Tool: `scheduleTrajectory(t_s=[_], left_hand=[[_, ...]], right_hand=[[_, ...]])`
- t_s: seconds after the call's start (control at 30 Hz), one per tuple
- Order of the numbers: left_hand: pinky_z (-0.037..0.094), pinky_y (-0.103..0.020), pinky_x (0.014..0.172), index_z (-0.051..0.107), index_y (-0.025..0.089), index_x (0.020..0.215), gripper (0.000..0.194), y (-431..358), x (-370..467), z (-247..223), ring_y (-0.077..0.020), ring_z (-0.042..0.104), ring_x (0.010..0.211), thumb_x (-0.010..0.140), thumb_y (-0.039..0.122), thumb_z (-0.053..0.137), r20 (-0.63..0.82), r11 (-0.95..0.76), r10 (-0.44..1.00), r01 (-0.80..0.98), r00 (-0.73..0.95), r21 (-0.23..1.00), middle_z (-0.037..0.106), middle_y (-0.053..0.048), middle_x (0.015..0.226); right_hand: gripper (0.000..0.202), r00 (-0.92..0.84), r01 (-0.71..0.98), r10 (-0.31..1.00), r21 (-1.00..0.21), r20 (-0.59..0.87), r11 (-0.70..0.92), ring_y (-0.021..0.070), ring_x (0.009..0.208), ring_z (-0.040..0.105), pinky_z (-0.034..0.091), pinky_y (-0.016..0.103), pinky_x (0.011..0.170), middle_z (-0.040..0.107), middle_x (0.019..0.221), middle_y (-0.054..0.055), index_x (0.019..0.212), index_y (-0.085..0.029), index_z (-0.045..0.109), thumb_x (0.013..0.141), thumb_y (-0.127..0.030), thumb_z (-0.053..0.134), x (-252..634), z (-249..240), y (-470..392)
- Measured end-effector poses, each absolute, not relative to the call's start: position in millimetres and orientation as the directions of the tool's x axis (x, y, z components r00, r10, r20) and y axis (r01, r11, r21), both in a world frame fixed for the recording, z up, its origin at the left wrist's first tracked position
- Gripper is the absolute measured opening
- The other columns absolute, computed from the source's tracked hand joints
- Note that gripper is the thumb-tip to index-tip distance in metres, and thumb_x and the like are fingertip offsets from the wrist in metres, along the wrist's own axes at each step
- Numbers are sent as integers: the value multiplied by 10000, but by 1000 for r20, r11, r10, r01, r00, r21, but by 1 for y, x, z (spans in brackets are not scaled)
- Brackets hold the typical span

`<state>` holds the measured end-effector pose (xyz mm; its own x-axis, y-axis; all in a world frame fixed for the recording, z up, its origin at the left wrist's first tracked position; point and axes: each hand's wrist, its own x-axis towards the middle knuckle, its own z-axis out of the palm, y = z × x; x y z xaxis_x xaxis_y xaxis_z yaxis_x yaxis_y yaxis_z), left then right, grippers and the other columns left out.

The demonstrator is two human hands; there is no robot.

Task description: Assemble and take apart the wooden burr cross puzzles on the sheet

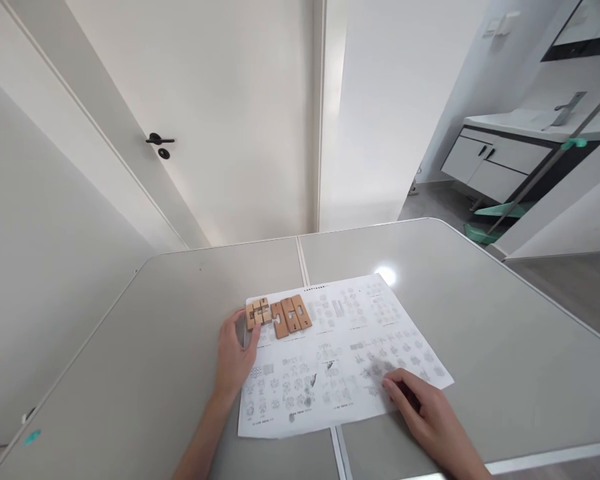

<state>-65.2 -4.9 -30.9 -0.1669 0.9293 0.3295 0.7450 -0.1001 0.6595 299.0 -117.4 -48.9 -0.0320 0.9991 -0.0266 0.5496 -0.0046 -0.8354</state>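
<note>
A printed white sheet point(350, 353) lies on the grey table. Near its upper left corner sits a cluster of small light wooden blocks point(259, 313). Right beside it, three flat reddish-brown wooden pieces with cut-out slots point(291, 316) lie side by side. My left hand point(235, 350) is at the light blocks, thumb and fingers spread around their left and lower sides. My right hand point(425, 413) rests at the sheet's lower right edge, fingers curled together; whatever may be between the fingertips is too small to tell.
The grey table point(180, 360) has a seam down its middle and rounded far corners. Beyond it are a white door with a black handle point(160, 140), a wall, and a washbasin cabinet point(500, 160) at the far right.
</note>
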Motion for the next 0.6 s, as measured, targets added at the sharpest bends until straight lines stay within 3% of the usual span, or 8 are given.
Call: scheduleTrajectory(t_s=[0.6], left_hand=[[503, -511, 1071, 586, 210, 1259, 418, 5, -68, -36, -312, 628, 1243, 966, 504, 537, 288, -43, 921, 666, -263, 745, 666, -137, 1311]], right_hand=[[400, -29, 588, 999, -808, 25, 37, 185, 617, 568, 460, 268, 576, 659, 728, 18, 900, -229, 663, 1059, -511, 429, 297, -43, -116]])
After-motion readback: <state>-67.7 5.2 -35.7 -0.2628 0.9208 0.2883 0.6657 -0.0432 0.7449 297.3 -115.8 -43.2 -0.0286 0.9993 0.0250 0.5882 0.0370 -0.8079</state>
